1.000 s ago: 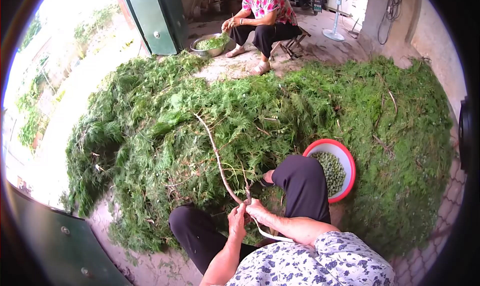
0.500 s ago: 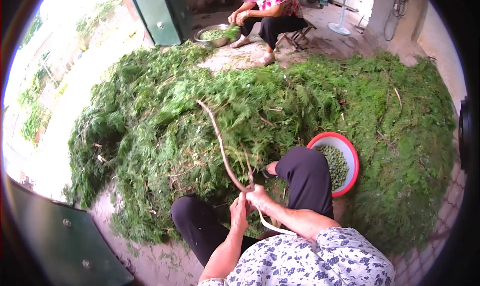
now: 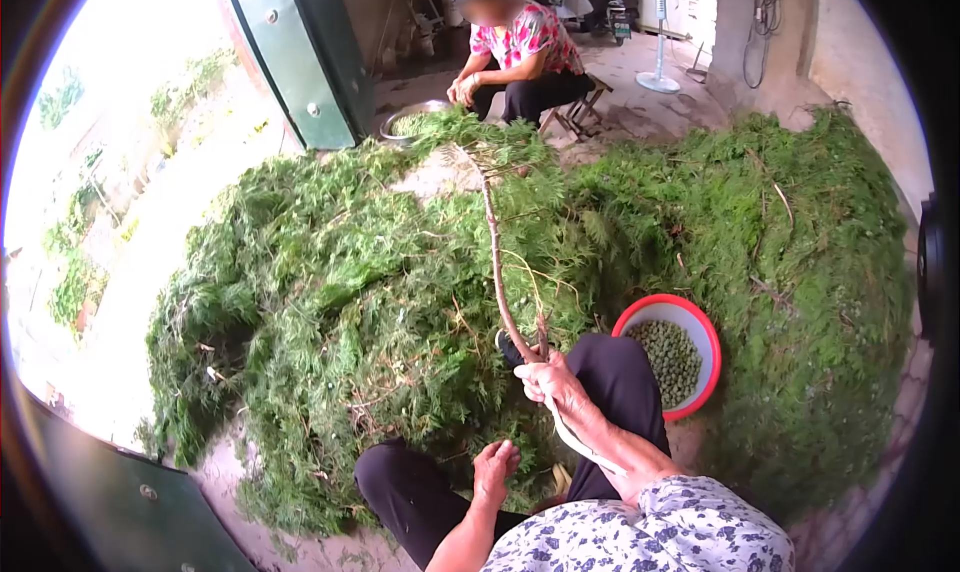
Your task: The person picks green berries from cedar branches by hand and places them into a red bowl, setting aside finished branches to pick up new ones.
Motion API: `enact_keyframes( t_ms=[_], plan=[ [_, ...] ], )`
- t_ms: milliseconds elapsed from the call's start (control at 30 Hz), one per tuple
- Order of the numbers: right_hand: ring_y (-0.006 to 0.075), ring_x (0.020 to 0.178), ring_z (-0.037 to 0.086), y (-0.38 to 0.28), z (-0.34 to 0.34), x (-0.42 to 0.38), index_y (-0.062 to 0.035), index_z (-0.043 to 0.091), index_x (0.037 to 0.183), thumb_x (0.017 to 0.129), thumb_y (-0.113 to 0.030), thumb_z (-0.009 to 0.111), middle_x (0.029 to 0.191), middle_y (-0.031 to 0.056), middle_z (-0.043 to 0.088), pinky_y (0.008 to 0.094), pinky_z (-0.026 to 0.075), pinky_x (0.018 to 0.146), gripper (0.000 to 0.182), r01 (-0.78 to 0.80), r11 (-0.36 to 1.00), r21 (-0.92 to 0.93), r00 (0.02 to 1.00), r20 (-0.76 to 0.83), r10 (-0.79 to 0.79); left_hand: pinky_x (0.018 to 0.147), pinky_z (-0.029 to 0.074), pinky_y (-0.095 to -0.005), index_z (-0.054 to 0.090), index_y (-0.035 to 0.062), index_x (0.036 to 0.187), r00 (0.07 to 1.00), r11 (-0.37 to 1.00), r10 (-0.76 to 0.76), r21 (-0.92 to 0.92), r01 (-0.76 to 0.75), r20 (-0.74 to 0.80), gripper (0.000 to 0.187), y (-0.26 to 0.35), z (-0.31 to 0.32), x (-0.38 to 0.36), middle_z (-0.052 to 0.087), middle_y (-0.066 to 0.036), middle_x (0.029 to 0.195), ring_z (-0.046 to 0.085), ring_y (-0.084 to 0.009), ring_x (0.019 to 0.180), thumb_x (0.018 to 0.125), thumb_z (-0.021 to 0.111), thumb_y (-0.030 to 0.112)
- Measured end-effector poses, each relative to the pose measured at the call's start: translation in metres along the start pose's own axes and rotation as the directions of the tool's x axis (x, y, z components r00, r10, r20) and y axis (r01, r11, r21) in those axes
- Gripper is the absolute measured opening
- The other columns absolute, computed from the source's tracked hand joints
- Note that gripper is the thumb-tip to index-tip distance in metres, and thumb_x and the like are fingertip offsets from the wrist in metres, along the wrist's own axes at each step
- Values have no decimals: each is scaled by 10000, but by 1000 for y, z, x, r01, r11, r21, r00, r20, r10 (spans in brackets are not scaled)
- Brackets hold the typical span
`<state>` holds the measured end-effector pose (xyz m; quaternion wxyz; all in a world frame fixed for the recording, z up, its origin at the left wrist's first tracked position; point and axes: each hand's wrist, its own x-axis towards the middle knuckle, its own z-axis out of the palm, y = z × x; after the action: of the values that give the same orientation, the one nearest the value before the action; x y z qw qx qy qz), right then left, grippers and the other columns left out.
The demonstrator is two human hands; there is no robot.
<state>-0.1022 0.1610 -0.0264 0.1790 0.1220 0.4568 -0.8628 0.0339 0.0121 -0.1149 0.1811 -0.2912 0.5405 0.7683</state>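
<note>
A long bare branch (image 3: 497, 257) rises from my right hand (image 3: 552, 380), whose fingers are wrapped round its lower end. Green sprigs (image 3: 490, 144) show around the branch's far end. A pale strip (image 3: 572, 438) hangs from that hand along the forearm. My left hand (image 3: 495, 467) is raised near the left knee, apart from the branch, its fingers partly curled with nothing visible in them. Beside the right knee, a red-rimmed basin (image 3: 715, 357) holds many small green fruits (image 3: 672, 362). Cut green foliage (image 3: 340, 302) spreads over the ground in front.
Across the foliage a person (image 3: 520, 57) sits on a folding stool (image 3: 575, 120), hands together near a metal bowl (image 3: 388, 128). A green door (image 3: 310, 62) stands at the upper left, a fan (image 3: 658, 80) behind, and another green panel (image 3: 150, 502) at lower left.
My right hand has moved up and to the right, lifting the branch. My left hand has come away from it and lowered. The view has tilted up, showing more of the other person.
</note>
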Motion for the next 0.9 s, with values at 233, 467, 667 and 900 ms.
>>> enact_keyframes(
  t_ms=[233,467,667,900],
  plan=[
    [94,313,419,4,-18,13,-44,465,887,707,52,662,511,7,459,259,290,258,283,33,999,12,998,-49,-33,702,521,-313,499,-43,1165,999,999,-45,18,45,14,410,-3,2,5,634,-154,974,638,-222,811,855,616,199],
    [107,326,425,27,-21,20,-19,463,902,692,22,669,521,14,461,260,307,273,297,-59,981,-186,995,-90,42,636,492,-287,553,-26,1099,999,998,-49,28,49,-18,358,-6,3,5,646,-103,916,627,-181,753,839,624,209],
    [86,358,401,95,-43,-18,-53,464,899,704,-87,698,509,-26,409,237,325,312,307,-274,922,-275,961,-43,273,606,486,-279,543,-29,1107,999,1000,-25,13,26,-44,320,-7,3,5,642,-109,905,624,-182,733,855,575,167],
    [75,395,443,111,-48,-21,-44,510,891,692,-162,738,556,-7,481,216,364,340,325,-295,867,-400,952,-49,302,552,446,-248,568,-34,1055,996,999,25,-32,-28,-84,259,-3,3,2,635,-86,849,593,-143,677,849,543,120]
  ],
)
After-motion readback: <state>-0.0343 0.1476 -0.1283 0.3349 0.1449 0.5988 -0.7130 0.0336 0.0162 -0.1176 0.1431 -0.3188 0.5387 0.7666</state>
